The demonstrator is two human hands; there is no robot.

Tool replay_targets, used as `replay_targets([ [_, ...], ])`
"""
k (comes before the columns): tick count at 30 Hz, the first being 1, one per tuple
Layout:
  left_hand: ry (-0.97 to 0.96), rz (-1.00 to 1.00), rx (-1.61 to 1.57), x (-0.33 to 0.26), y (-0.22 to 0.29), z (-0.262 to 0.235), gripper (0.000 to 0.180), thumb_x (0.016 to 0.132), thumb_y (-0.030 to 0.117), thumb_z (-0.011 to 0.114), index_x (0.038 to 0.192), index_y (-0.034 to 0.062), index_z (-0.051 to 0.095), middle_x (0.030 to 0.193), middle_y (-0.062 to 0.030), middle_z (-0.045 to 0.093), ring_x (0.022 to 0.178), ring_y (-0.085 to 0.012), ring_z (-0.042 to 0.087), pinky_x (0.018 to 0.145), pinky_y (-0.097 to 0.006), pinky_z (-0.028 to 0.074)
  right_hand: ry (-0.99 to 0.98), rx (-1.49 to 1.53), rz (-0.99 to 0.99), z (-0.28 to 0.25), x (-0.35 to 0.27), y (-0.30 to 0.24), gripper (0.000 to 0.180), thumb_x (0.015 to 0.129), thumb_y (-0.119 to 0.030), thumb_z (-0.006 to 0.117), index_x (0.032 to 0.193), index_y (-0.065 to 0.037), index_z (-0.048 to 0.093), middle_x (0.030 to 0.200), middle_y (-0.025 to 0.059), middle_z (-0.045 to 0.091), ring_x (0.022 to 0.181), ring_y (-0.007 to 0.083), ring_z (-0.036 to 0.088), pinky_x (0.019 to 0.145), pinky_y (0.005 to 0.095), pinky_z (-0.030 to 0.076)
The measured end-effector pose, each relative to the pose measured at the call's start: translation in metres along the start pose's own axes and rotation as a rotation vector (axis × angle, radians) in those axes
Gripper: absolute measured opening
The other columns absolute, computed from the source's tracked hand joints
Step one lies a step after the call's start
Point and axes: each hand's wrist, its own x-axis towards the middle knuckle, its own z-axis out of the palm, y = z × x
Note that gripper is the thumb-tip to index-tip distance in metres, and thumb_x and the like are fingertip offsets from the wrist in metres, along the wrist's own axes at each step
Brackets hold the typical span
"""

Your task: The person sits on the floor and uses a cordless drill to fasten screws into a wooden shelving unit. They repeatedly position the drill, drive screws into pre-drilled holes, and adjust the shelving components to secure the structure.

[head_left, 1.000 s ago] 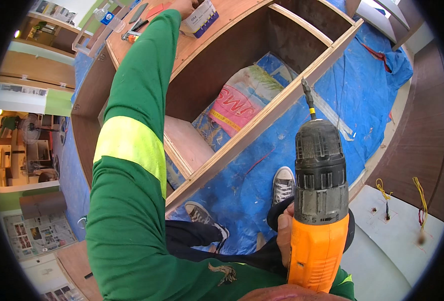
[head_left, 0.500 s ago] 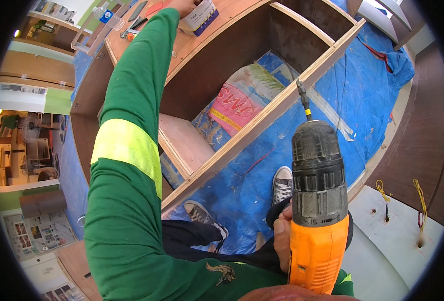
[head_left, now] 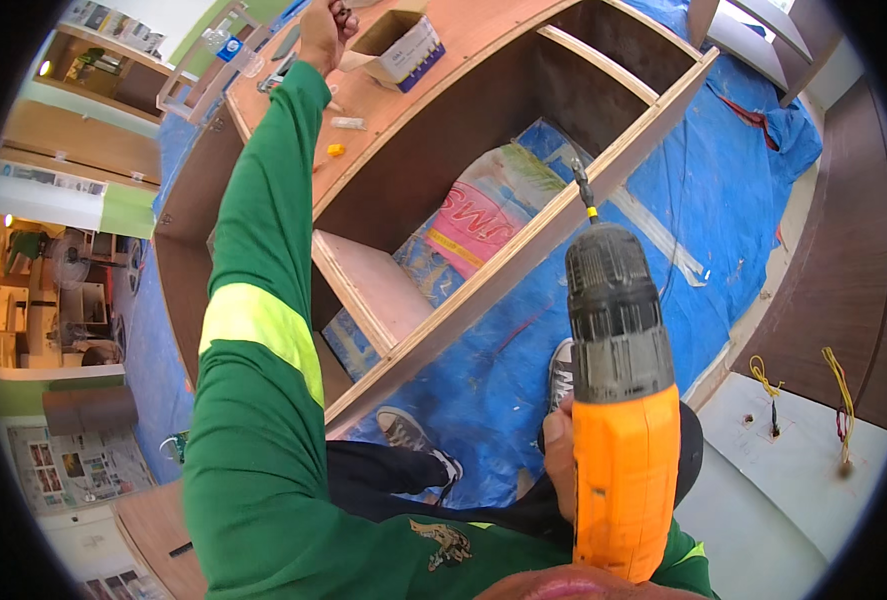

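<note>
Right grip [head_left: 561,455] clasps drill driver [head_left: 621,470]; left grip [head_left: 325,36] pinches dark hardware [head_left: 341,12] beside carton [head_left: 408,58] near right edge of plywood panel [head_left: 473,24].

Box [head_left: 410,58] on cabinet panel [head_left: 483,22]; bottle [head_left: 227,46] left of box; drill [head_left: 621,440] nearer, right.

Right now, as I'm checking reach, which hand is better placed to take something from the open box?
Probably the left: your left hand is up beside the box, while your right hand is lower, farther away and holding the orange drill.
</note>
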Motion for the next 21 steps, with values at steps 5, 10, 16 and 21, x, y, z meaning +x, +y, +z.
replay_targets([
  [5, -0.302, 0.033, -0.569, -0.109, 0.042, 0.014, 0.035, 0.099, 0.029, 0.062, 0.073, 0.0131, 0.045, 0.069, -0.001, 0.045, 0.066, -0.0143, 0.047, 0.064, -0.03, 0.045, -0.038, 0.505, 0.03, 0.005, 0.004, 0.007, 0.016, 0.096, -0.008, 0.073, 0.111, -0.004, 0.069, 0.096, 0.0056, 0.069, 0.089, 0.0187, 0.068, 0.081, 0.0338, 0.054],
  [10, -0.34, -0.049, -1.515, -0.298, 0.072, 0.035, 0.028, 0.091, 0.001, 0.065, 0.073, 0.0104, 0.045, 0.068, 0.0015, 0.046, 0.058, -0.0083, 0.055, 0.049, -0.021, 0.047, -0.005, 0.022, -0.434, 0.008, 0.0, 0.007, 0.018, 0.1, -0.008, 0.07, 0.117, -0.003, 0.067, 0.098, 0.0017, 0.065, 0.09, 0.0127, 0.064, 0.083, 0.0309, 0.053],
  [16, -0.251, -0.163, -1.746, -0.489, 0.079, 0.076, 0.026, 0.092, -0.006, 0.057, 0.076, 0.0088, 0.043, 0.07, -0.0022, 0.045, 0.057, -0.0092, 0.056, 0.042, -0.02, 0.043, -0.105, 0.195, -0.405, 0.026, -0.001, 0.031, 0.024, 0.098, -0.009, 0.072, 0.119, -0.003, 0.064, 0.096, 0.002, 0.064, 0.086, 0.0125, 0.064, 0.079, 0.0296, 0.054],
  [21, -0.22, -0.654, -1.418, -0.61, 0.061, 0.061, 0.01, 0.101, 0.003, 0.055, 0.095, 0.0065, 0.047, 0.082, -0.0032, 0.044, 0.058, -0.0073, 0.048, 0.04, -0.019, 0.039, -0.202, 0.22, -0.477, 0.043, -0.003, 0.044, 0.024, 0.097, -0.012, 0.074, 0.117, -0.004, 0.064, 0.093, 0.0, 0.064, 0.083, 0.0114, 0.063, 0.077, 0.0286, 0.052],
])
